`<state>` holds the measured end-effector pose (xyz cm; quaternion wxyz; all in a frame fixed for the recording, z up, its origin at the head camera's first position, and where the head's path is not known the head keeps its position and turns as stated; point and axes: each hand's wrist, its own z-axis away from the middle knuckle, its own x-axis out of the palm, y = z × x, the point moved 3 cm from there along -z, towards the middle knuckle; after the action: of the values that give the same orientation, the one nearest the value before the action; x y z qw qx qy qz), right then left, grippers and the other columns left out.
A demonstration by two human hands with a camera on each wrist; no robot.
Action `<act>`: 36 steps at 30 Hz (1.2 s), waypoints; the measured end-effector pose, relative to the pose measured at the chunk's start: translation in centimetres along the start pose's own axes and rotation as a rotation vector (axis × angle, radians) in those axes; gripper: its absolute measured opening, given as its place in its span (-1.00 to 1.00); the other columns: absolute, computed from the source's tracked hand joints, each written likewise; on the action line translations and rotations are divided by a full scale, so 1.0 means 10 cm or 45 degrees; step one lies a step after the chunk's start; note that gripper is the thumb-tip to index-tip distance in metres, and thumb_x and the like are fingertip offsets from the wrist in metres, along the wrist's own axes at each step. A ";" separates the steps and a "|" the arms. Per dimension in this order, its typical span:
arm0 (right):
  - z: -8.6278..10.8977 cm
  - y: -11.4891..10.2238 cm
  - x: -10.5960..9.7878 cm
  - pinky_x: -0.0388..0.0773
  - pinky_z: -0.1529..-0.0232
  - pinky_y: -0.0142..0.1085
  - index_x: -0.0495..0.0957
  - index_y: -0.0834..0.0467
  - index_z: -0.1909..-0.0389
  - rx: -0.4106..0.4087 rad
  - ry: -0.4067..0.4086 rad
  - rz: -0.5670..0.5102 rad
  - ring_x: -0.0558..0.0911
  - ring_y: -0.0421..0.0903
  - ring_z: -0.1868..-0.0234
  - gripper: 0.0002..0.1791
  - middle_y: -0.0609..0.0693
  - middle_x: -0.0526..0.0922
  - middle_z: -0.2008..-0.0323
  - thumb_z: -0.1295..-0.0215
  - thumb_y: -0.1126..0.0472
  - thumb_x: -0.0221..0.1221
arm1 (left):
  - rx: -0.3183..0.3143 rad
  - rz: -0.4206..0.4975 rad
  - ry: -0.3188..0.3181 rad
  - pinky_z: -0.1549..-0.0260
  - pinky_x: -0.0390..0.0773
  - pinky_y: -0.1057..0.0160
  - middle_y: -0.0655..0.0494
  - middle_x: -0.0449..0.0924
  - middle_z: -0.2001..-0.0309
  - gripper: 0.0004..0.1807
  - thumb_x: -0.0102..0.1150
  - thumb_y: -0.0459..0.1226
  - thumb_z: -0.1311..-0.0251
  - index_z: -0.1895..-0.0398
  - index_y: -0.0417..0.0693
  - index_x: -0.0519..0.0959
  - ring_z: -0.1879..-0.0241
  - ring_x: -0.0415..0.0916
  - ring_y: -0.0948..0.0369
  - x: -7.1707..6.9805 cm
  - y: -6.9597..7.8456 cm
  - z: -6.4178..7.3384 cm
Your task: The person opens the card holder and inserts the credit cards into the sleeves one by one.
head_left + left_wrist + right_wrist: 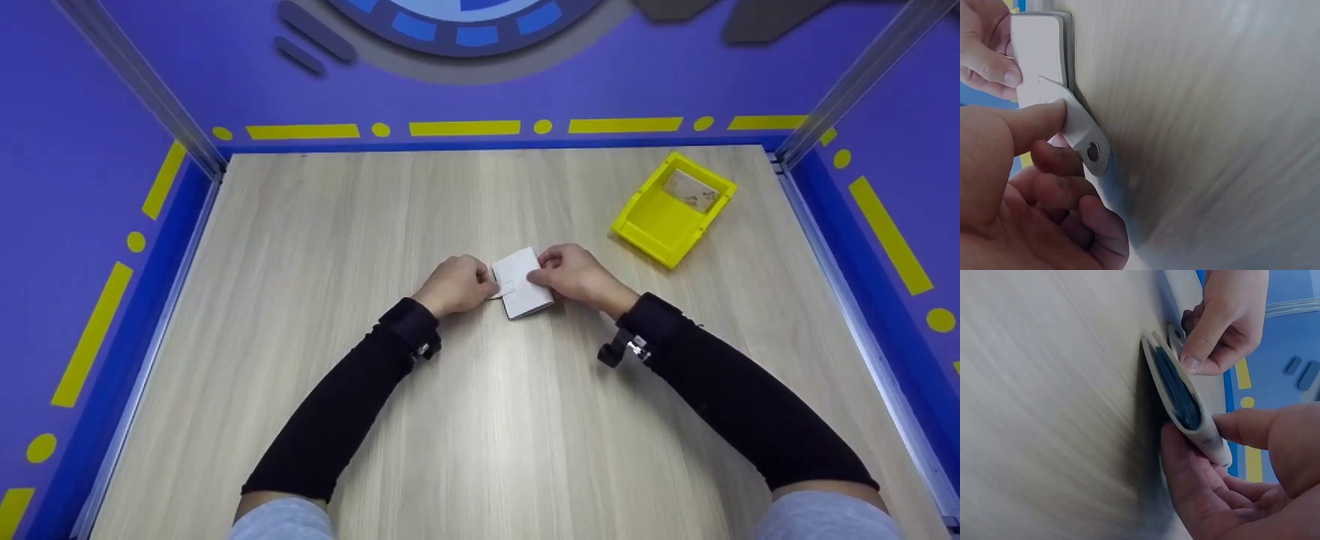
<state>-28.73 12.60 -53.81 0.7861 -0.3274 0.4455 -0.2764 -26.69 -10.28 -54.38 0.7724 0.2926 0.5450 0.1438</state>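
A small white card holder (523, 294) is held tilted just over the middle of the wooden table. My left hand (456, 285) pinches its closing strap (1079, 125) between thumb and fingers; a round metal snap (1093, 151) shows near the strap's free end. At the opposite side, the rounded spine, my right hand (579, 274) grips the card holder with the thumb on top and fingers beneath. Dark sleeves (1178, 392) lie folded between the covers in the right wrist view. Whether anything sits inside those sleeves is hidden.
A yellow bin (652, 225) stands at the table's back right, with a pale, brown-marked card (691, 190) inside it. Blue panels with yellow marks border the table (337, 225) at the back and both sides.
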 end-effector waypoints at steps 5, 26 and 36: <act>0.02 -0.06 -0.07 0.53 0.22 -0.39 0.59 0.23 -0.12 -0.066 0.051 -0.043 0.56 -0.10 0.17 -0.67 0.01 0.57 0.14 -0.44 0.19 0.34 | 0.018 0.032 -0.011 0.32 0.37 0.28 0.27 0.54 0.46 -0.77 0.38 -0.09 -0.39 0.33 -0.03 0.77 0.38 0.44 0.22 -0.01 0.00 0.01; 0.25 -0.32 -0.21 0.70 0.00 0.01 0.59 0.18 -0.10 -0.794 0.477 0.772 0.66 0.10 0.09 -0.72 0.13 0.65 0.04 -0.45 0.25 0.33 | 0.043 0.088 0.024 0.27 0.45 0.27 0.24 0.65 0.36 -0.80 0.36 -0.09 -0.49 0.22 0.00 0.77 0.37 0.49 0.25 -0.07 0.00 0.03; 0.20 -0.23 0.20 0.68 0.07 -0.01 0.63 0.20 -0.11 -0.841 0.317 0.879 0.65 0.07 0.13 -0.68 0.09 0.63 0.08 -0.41 0.24 0.40 | 0.051 0.094 0.043 0.40 0.43 0.31 0.25 0.61 0.43 -0.81 0.37 -0.11 -0.49 0.24 -0.01 0.76 0.48 0.48 0.29 -0.06 -0.02 0.04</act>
<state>-26.44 10.23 -52.33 0.6268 -0.3568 0.6824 0.1190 -26.57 -10.91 -53.94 0.7512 0.3254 0.5497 0.1663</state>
